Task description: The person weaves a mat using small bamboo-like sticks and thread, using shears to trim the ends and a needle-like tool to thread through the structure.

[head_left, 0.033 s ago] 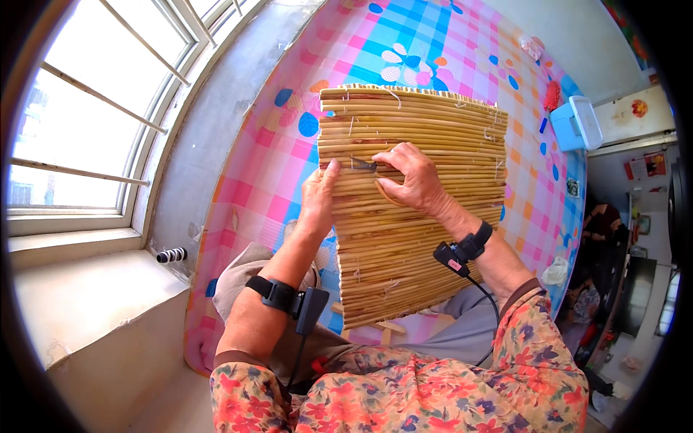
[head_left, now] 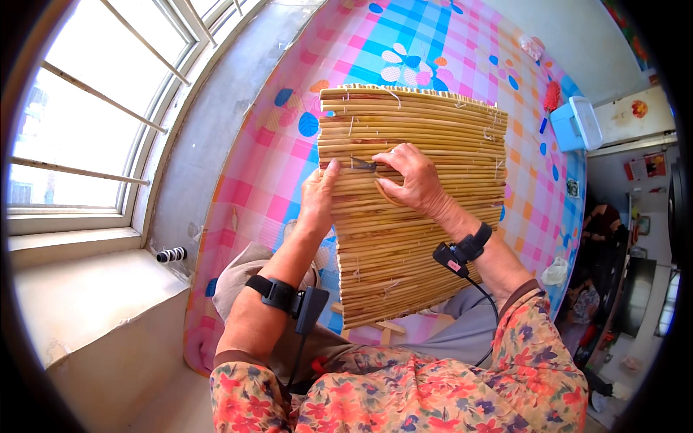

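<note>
A mat of straw-coloured reeds (head_left: 419, 238) lies across my lap and reaches out over a bright checked sheet (head_left: 274, 166). My left hand (head_left: 317, 196) grips the mat's left edge, thumb pressed on top of the reeds. My right hand (head_left: 410, 180) rests on the mat's middle and pinches a small dark metal blade (head_left: 363, 164), whose tip points left toward my left thumb. Each wrist carries a black band with a small device and a cable.
A barred window (head_left: 79, 123) and a grey concrete sill (head_left: 86, 303) fill the left. A light blue plastic box (head_left: 576, 123) sits at the sheet's far right edge. A wooden piece (head_left: 382, 330) pokes out under the mat's near end. A striped black-and-white object (head_left: 172, 254) lies by the wall.
</note>
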`<state>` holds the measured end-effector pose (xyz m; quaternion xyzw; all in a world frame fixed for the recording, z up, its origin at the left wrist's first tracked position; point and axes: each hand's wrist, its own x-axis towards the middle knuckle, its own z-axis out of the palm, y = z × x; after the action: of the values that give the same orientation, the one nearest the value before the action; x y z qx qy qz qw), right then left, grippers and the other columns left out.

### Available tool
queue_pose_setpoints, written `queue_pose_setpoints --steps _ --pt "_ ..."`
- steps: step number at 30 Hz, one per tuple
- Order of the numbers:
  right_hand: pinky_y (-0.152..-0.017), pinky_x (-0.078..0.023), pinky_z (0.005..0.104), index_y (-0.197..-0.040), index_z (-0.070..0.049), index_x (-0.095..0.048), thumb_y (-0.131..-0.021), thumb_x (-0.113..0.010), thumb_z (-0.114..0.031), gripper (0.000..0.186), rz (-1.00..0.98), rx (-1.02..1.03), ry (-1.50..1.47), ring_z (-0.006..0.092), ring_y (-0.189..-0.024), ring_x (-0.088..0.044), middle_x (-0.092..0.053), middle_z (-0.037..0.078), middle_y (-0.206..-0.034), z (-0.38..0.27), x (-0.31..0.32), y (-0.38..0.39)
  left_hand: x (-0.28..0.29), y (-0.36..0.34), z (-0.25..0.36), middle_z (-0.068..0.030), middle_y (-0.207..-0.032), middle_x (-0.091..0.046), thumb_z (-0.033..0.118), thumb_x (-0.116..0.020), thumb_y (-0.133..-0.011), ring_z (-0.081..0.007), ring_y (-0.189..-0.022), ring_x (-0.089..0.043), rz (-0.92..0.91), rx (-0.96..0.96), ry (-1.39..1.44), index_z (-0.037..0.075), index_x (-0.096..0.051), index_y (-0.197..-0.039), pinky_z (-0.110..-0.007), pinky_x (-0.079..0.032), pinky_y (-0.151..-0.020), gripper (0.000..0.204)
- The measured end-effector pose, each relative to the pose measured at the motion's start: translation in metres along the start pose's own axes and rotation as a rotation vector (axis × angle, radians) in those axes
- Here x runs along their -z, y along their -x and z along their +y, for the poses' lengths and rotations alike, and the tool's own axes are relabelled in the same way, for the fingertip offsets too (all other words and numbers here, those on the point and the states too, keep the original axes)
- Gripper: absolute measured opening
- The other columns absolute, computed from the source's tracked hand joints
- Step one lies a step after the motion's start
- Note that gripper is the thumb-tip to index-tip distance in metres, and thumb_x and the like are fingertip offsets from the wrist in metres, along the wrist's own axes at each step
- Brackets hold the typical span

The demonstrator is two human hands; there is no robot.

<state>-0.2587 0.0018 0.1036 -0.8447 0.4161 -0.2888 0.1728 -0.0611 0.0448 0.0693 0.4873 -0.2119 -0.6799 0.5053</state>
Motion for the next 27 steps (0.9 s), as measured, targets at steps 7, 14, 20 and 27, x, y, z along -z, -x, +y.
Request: queue_pose_setpoints --steps 7,14,20,27 --pt "-0.076 -0.05 0.0389 -0.104 -0.008 -0.065 -0.069 -0.074 -0.015 0.037 0.027 0.087 0.191 0.0278 -0.086 -0.057 -0.056 0.009 -0.088 -0.008 0.006 0.007 -0.002 0.0 0.001 -0.0061 -0.104 -0.065 0.035 -0.058 -0.096 -0.0182 -0.092 -0.064 0.018 0.033 0.037 0.007 -0.06 -0.11 -0.039 -0.057 -0.074 0.03" --pt "-0.077 -0.05 0.0388 -0.105 -0.009 -0.066 -0.068 -0.076 -0.01 0.039 0.061 0.07 0.078 0.0284 -0.087 -0.058 -0.059 0.009 -0.091 -0.012 0.003 0.005 -0.007 0.006 -0.001 -0.0038 -0.098 -0.066 0.033 -0.061 -0.095 -0.0155 -0.085 -0.064 -0.012 -0.009 0.086 0.009 -0.061 -0.106 -0.037 -0.059 -0.068 0.026" --pt "-0.076 -0.05 0.0396 -0.102 -0.008 -0.067 -0.068 -0.076 -0.013 0.036 0.034 -0.031 -0.038 0.0293 -0.087 -0.059 -0.059 0.01 -0.089 -0.02 0.01 0.001 -0.008 0.009 0.009 -0.0022 -0.094 -0.065 0.029 -0.062 -0.095 -0.0117 -0.081 -0.064 -0.011 -0.097 0.085 0.008 -0.061 -0.105 -0.033 -0.059 -0.063 0.024" --pt "-0.074 -0.049 0.0405 -0.112 -0.009 -0.064 -0.07 -0.074 -0.01 0.043 0.137 0.114 0.266 0.0315 -0.083 -0.056 -0.055 0.011 -0.085 -0.058 0.059 0.005 -0.028 0.036 0.039 -0.002 -0.094 -0.067 0.024 -0.061 -0.095 -0.0092 -0.079 -0.063 -0.125 -0.246 0.106 0.005 -0.062 -0.107 -0.028 -0.058 -0.061 0.022"
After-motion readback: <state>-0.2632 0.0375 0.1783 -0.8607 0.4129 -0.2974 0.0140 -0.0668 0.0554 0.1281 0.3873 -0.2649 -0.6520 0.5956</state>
